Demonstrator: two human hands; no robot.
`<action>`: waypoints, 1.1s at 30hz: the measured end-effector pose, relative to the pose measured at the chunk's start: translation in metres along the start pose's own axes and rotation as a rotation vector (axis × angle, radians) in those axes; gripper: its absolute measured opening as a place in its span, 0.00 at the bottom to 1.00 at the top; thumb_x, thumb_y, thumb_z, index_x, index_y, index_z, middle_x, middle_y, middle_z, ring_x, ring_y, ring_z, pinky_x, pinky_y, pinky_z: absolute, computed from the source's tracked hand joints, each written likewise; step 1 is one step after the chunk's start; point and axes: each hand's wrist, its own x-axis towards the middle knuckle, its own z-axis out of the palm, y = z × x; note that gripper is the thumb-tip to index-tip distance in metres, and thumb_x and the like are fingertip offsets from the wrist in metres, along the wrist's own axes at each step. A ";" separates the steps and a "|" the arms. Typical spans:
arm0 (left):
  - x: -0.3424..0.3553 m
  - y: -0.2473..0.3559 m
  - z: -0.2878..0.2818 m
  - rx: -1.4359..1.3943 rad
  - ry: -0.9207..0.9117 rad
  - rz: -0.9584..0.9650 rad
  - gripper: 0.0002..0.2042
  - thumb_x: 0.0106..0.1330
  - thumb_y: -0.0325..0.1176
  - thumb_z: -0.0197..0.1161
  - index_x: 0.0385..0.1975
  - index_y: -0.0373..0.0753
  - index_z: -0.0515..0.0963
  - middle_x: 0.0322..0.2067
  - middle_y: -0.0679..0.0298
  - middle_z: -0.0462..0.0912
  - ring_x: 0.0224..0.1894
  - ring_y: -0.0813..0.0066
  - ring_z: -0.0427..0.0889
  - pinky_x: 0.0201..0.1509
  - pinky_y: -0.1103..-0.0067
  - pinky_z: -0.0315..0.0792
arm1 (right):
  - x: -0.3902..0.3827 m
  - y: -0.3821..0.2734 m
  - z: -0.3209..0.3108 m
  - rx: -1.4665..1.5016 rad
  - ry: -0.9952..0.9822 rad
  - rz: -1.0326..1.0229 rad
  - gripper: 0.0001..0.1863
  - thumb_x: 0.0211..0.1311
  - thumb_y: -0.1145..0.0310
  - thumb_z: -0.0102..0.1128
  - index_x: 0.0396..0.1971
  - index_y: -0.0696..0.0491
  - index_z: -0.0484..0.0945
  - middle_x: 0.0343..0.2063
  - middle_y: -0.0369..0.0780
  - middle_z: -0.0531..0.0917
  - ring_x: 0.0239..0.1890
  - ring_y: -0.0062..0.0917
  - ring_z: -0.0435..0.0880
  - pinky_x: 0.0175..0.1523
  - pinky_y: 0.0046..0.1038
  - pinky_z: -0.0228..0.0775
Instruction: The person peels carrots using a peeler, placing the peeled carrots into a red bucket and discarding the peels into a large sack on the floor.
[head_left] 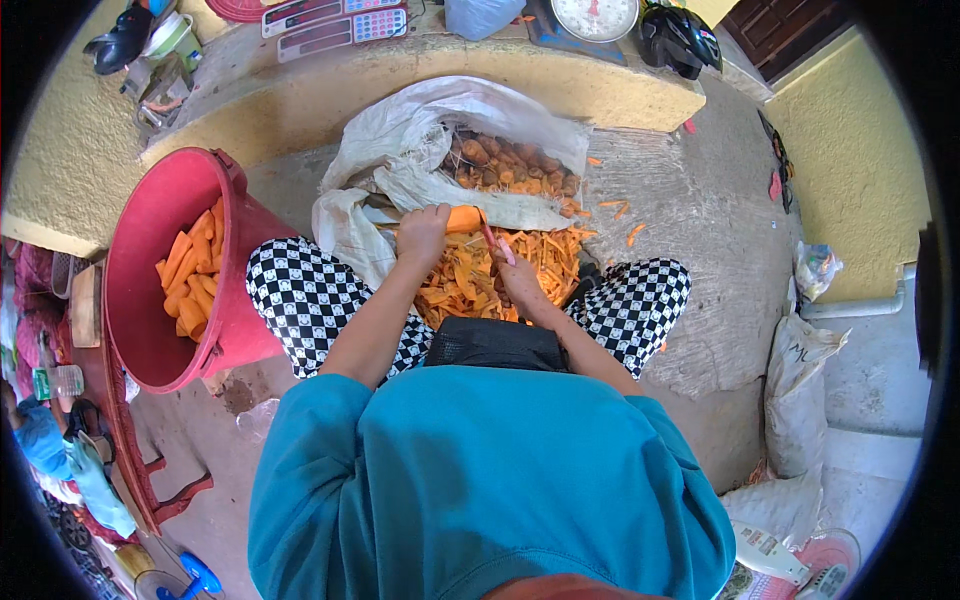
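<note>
My left hand is closed round one end of a peeled orange carrot. The carrot points to the right over a heap of orange peelings. At its far end, my right hand grips a peeler with a reddish handle, its dark blade end against or very close to the carrot. Just beyond both hands lies an open white woven sack with unpeeled, brownish carrots inside. To my left, a large red tub leans beside my knee and holds peeled carrots.
A low yellow ledge runs behind the sack, bearing a dial scale and a black helmet. Stray peelings lie on the concrete floor to the right. Farther right stands a filled white sack. A person is at the far left.
</note>
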 end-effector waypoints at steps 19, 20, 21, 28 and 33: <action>-0.005 0.002 0.011 0.091 -0.098 0.071 0.08 0.47 0.29 0.60 0.28 0.40 0.74 0.23 0.56 0.80 0.28 0.57 0.80 0.32 0.65 0.73 | 0.039 0.044 -0.004 -0.140 -0.024 0.036 0.33 0.62 0.42 0.46 0.37 0.63 0.76 0.21 0.46 0.78 0.21 0.32 0.76 0.26 0.32 0.66; -0.006 0.006 0.012 0.024 -0.169 -0.035 0.08 0.47 0.29 0.59 0.29 0.40 0.75 0.24 0.56 0.80 0.30 0.57 0.81 0.33 0.65 0.73 | 0.041 0.047 -0.007 -0.138 -0.035 0.082 0.33 0.62 0.42 0.46 0.40 0.64 0.76 0.21 0.47 0.78 0.21 0.33 0.77 0.26 0.32 0.66; -0.007 0.010 0.010 -0.042 -0.242 -0.145 0.09 0.48 0.29 0.59 0.30 0.41 0.75 0.26 0.55 0.81 0.31 0.57 0.81 0.34 0.65 0.73 | 0.040 0.045 -0.008 -0.135 -0.031 0.086 0.33 0.62 0.42 0.46 0.40 0.64 0.76 0.21 0.47 0.78 0.21 0.33 0.77 0.26 0.32 0.66; -0.013 -0.001 0.018 -0.109 -0.547 -0.386 0.16 0.49 0.35 0.59 0.40 0.44 0.78 0.33 0.55 0.83 0.37 0.58 0.82 0.40 0.67 0.74 | 0.016 0.016 -0.003 -0.650 -0.045 -0.177 0.31 0.66 0.46 0.25 0.62 0.49 0.58 0.28 0.56 0.80 0.31 0.47 0.80 0.38 0.42 0.71; -0.023 -0.024 0.037 -0.433 -0.729 -0.429 0.19 0.43 0.31 0.60 0.40 0.41 0.79 0.28 0.54 0.83 0.29 0.61 0.82 0.34 0.70 0.74 | 0.009 0.013 -0.005 -0.835 -0.104 -0.340 0.27 0.61 0.57 0.39 0.61 0.49 0.61 0.37 0.55 0.79 0.34 0.48 0.79 0.42 0.41 0.71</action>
